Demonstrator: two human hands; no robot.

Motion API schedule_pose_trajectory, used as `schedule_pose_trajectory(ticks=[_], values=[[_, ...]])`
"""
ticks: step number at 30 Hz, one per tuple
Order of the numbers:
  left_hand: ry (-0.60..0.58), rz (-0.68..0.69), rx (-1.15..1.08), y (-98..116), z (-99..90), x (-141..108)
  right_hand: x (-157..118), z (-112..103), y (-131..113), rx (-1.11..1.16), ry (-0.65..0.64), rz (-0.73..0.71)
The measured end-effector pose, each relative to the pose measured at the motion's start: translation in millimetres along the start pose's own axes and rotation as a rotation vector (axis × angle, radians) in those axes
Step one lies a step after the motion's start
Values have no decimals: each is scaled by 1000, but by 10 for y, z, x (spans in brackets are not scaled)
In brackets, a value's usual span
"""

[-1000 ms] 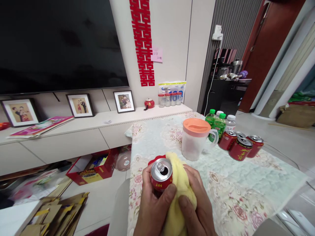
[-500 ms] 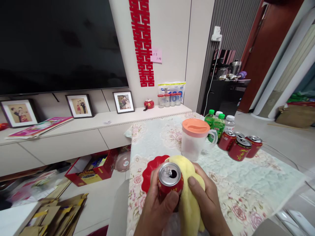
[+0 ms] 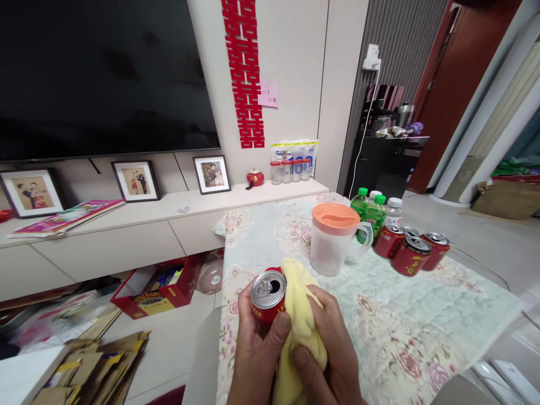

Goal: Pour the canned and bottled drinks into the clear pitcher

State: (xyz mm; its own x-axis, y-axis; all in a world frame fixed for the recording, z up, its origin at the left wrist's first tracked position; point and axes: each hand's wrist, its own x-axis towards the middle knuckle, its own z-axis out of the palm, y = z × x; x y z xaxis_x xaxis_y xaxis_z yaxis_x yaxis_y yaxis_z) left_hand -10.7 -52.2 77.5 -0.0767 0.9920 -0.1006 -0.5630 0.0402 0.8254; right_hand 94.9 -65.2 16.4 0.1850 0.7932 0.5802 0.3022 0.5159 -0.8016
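Hands: red can [image 3: 268, 292] gripped by left hand [image 3: 264, 349], yellow cloth [image 3: 301, 326] by right [image 3: 331, 343] | Risk: drink may be spilled if can is tipped.

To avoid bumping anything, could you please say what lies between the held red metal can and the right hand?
A bunched, soft yellow cloth, in the head view.

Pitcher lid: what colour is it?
The pitcher lid is orange, seen best in the head view.

Home living room — wall-mounted television [image 3: 105, 79], framed photos [image 3: 211, 175], flowered tablecloth [image 3: 379, 304]
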Motion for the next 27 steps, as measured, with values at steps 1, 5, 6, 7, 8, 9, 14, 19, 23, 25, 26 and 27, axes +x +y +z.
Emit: schedule_pose_trajectory(ticks=[1, 5, 6, 7, 8, 9, 14, 19, 23, 25, 26, 27], values=[[-9, 4, 7, -8, -16, 7, -5, -5, -5, -13, 8, -23], [-48, 10, 63, -76, -69, 19, 51, -90, 28, -46, -37, -135], [-35, 11, 65, -94, -68, 14, 78, -118, 44, -38, -38, -148], [-16, 11, 62, -110, -62, 6, 108, -143, 58, -18, -31, -156], [2, 12, 56, -121, -50, -4, 140, -165, 66, 12, -23, -155], [10, 14, 51, -127, -35, -14, 173, -182, 67, 50, -18, -140], [-38, 106, 139, -118, -10, -28, 327, -223, -47, 318, -103, 123], [-21, 266, 272, -197, -103, -14, 412, -181, -132, 612, -62, 514], [-3, 327, 291, -267, -147, -28, 430, -93, -96, 800, -24, 667], [-4, 314, 267, -262, -136, -39, 429, -49, -72, 856, -27, 702], [3, 310, 256, -249, -124, -42, 425, -30, -59, 869, -29, 710], [16, 312, 248, -230, -110, -44, 419, -13, -43, 870, -34, 718]])
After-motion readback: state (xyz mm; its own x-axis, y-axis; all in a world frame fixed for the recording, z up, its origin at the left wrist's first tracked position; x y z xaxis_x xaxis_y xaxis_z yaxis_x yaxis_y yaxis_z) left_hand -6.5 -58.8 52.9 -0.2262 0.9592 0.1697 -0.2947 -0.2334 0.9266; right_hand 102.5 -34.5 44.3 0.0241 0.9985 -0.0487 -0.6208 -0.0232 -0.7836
